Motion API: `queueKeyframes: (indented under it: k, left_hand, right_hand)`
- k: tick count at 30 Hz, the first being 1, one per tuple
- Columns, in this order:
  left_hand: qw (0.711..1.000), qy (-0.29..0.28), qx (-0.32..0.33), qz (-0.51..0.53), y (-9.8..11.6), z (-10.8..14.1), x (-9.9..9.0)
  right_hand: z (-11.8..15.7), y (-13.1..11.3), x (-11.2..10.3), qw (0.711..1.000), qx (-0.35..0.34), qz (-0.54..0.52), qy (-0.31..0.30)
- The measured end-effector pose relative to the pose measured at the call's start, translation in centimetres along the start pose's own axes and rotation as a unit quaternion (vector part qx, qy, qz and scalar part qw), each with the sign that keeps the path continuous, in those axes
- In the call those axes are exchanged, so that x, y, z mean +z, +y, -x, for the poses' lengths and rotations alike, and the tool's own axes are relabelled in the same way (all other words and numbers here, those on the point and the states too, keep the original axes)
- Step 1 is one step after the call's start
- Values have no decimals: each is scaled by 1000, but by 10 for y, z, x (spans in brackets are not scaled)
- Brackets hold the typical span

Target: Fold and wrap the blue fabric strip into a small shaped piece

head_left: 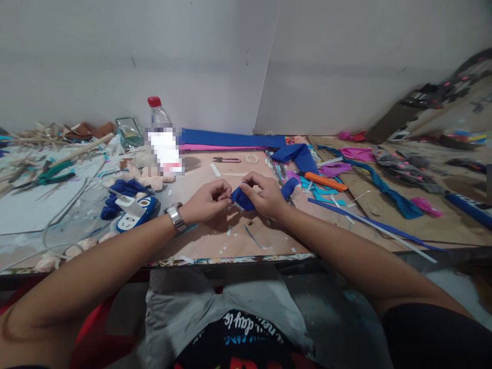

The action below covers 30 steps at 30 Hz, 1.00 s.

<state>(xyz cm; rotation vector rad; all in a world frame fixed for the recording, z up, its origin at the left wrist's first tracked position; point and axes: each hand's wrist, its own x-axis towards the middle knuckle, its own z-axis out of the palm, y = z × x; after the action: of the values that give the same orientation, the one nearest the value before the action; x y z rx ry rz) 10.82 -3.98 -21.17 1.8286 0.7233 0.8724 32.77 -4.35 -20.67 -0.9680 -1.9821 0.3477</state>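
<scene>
Both hands are close together over the table, and both pinch one small piece of blue foam sheet point(246, 199). The left hand point(207, 201) grips its near end with fingers curled tight. The right hand point(265, 196) holds the middle, and the far end pokes out past that hand. It looks like the piece is partly folded or rolled (the fold itself is hidden under the fingers), so the shaping seems started but not finished. A little way past the right hand lie an orange cutter point(326, 181) and light blue scraps point(323, 193). Off to the left of the left hand sits a blue power strip point(137, 211), with a water bottle point(160, 134) farther back.
</scene>
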Motion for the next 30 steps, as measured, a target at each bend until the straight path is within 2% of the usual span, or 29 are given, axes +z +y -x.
queueKeyframes:
  k: [9,20,30]
  left_hand:
    - [1000,15,-1,11,-1,-1,0]
    - [1000,25,0,15,-1,-1,0]
    - [996,39,-57,-64,-3,-1,-4]
  right_hand:
    - [1,-1,-1,1000,8,2,10]
    - [-2,1,0,997,29,-30,58]
    - [0,-5,1,999,11,-29,28]
